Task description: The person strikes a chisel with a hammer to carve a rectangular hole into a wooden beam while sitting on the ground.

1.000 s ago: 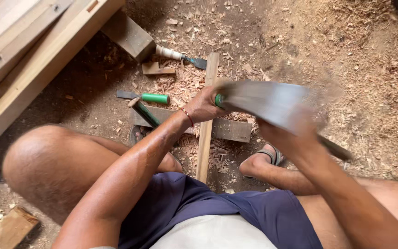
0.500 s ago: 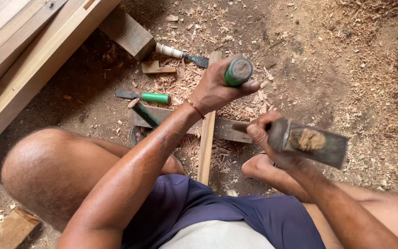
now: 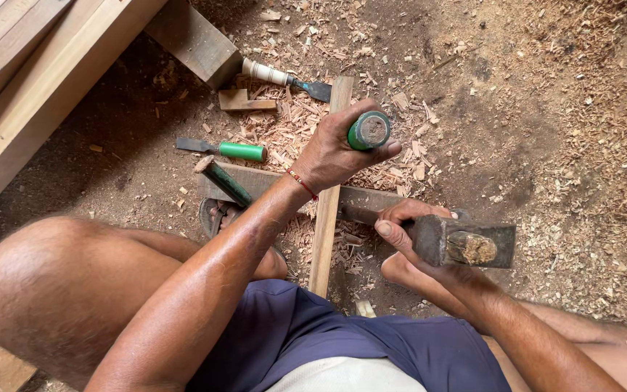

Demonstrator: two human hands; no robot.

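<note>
The left hand is wrapped around a green-handled chisel, held upright above a narrow wooden strip so that the camera looks straight down onto its worn, round butt end. The blade is hidden below the fist, so whether its tip touches the wood cannot be told. The right hand grips a hammer close under its dark, blocky metal head (the wooden handle end shows, frayed, in the head's eye); most of the handle is covered by the fingers. The strip lies across a darker plank on a dirt floor littered with wood shavings. Two more chisels lie nearby: a green-handled one and a pale-handled one.
</note>
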